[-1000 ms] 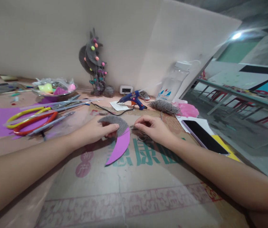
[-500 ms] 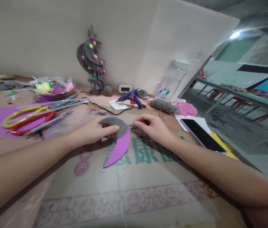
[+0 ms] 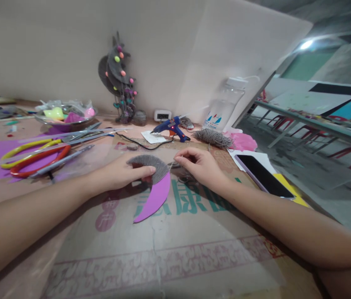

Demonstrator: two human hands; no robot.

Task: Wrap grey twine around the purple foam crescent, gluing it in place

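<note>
A purple crescent cutout (image 3: pixel 155 199) has its upper half wrapped in grey yarn, its bare tip pointing down and left. My left hand (image 3: pixel 125 172) grips the wrapped end, thumb on top. Just right of the crescent, my right hand (image 3: pixel 197 164) pinches a strand of grey yarn (image 3: pixel 171 165), which runs taut to the edge of the wrapping. Loose yarn lies partly hidden under the right hand. A skein of grey yarn (image 3: pixel 213 138) rests behind that hand.
A blue glue gun (image 3: pixel 172 128) lies on white paper at the back. Scissors (image 3: pixel 35 155) are at left near a bowl (image 3: pixel 65 118). A yarn-wrapped moon ornament (image 3: pixel 116 74) leans on the wall. A bottle (image 3: pixel 223 104) and a phone (image 3: pixel 264 176) are at right.
The strand between my right hand and the crescent now shows stretched straight. The crescent's purple tip has shifted slightly down and left; both hands keep their hold.
</note>
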